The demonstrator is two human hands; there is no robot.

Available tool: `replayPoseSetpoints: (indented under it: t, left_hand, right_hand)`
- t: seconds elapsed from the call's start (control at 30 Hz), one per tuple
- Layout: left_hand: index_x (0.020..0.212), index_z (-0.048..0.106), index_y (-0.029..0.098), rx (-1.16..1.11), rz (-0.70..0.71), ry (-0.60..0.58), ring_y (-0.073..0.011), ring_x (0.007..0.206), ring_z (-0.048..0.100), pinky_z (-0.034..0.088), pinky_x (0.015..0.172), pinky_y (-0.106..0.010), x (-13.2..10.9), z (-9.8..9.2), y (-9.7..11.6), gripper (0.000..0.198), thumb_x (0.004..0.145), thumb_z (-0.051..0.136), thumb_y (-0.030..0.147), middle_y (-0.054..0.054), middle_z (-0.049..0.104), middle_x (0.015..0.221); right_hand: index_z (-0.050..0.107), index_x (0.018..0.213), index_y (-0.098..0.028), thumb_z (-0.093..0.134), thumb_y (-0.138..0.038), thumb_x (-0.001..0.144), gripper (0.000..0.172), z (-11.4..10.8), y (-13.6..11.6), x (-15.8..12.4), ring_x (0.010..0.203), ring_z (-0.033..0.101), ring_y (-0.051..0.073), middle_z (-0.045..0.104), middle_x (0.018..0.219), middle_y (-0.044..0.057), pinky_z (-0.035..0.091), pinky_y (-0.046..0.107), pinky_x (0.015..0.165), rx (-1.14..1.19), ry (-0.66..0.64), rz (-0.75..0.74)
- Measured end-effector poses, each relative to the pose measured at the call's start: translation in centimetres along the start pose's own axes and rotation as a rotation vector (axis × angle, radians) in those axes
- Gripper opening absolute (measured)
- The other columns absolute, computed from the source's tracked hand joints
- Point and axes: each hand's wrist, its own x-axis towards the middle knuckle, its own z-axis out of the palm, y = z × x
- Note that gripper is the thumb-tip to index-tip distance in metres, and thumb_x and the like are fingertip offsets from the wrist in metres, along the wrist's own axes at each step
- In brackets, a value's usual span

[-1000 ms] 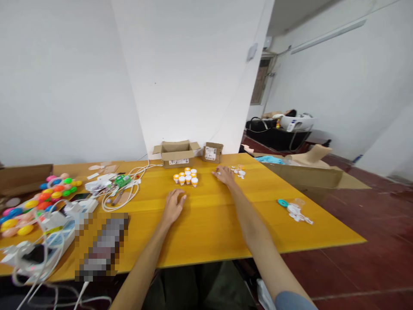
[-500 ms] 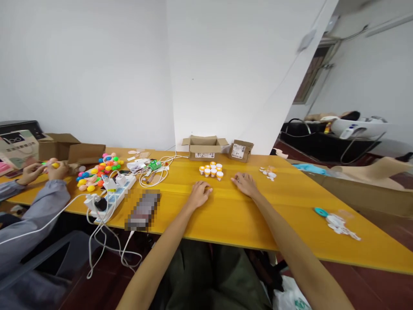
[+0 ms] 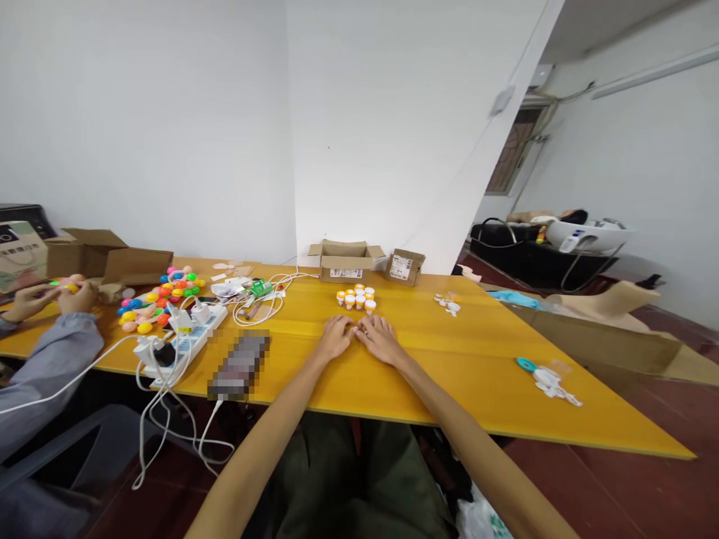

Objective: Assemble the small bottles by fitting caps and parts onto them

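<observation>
My left hand (image 3: 335, 337) and my right hand (image 3: 379, 338) lie side by side on the yellow table (image 3: 438, 359), fingertips almost touching. Both rest palm down with fingers stretched forward and nothing visible in them. Just beyond the fingertips stands a cluster of several small orange bottles with white caps (image 3: 356, 297). A little pile of small white and orange pieces (image 3: 448, 302) lies further right.
Two open cardboard boxes (image 3: 344, 260) (image 3: 405, 266) sit at the table's far edge. To the left are cables, a power strip (image 3: 185, 335), coloured plastic eggs (image 3: 160, 295) and a blurred-out device (image 3: 239, 365). A co-worker's hands (image 3: 53, 298) hold an egg. White bits and a teal disc (image 3: 542, 373) lie right.
My right hand drew back from the white pieces on the right and came in beside my left hand. The camera swung left, bringing the co-worker into view.
</observation>
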Motion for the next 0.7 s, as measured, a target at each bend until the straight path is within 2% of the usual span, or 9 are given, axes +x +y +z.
replayPoseSetpoints:
  t: [0.3,0.53,0.7]
  left_hand:
    - [0.101,0.069,0.022,-0.072,-0.001,-0.002,-0.0222,0.104,0.064,0.048,0.099,-0.039,0.3,-0.3,0.1,0.019,0.090,0.056,0.030,-0.006,0.071,0.105]
    - [0.106,0.067,0.022,-0.109,0.026,-0.009,-0.0220,0.105,0.064,0.049,0.097,-0.039,0.5,-0.3,-0.2,0.023,0.093,0.052,0.032,-0.007,0.071,0.108]
    - [0.115,0.064,0.025,-0.047,0.080,-0.048,-0.0226,0.107,0.063,0.048,0.099,-0.040,0.1,-0.5,0.2,0.026,0.091,0.056,0.030,-0.006,0.068,0.114]
  right_hand:
    - [0.059,0.113,-0.031,0.044,-0.043,0.096,0.025,-1.1,-0.7,-0.1,0.110,0.053,0.026,0.060,0.118,0.007,0.040,0.044,0.095,0.100,-0.082,0.017]
    - [0.060,0.111,-0.030,0.047,-0.037,0.093,0.024,-1.1,0.2,0.4,0.114,0.057,0.024,0.065,0.119,0.003,0.042,0.045,0.100,0.461,-0.042,-0.011]
    - [0.059,0.110,-0.026,0.044,-0.035,0.090,0.027,0.0,1.5,1.1,0.111,0.061,0.022,0.067,0.112,0.004,0.047,0.038,0.097,0.721,0.060,0.036]
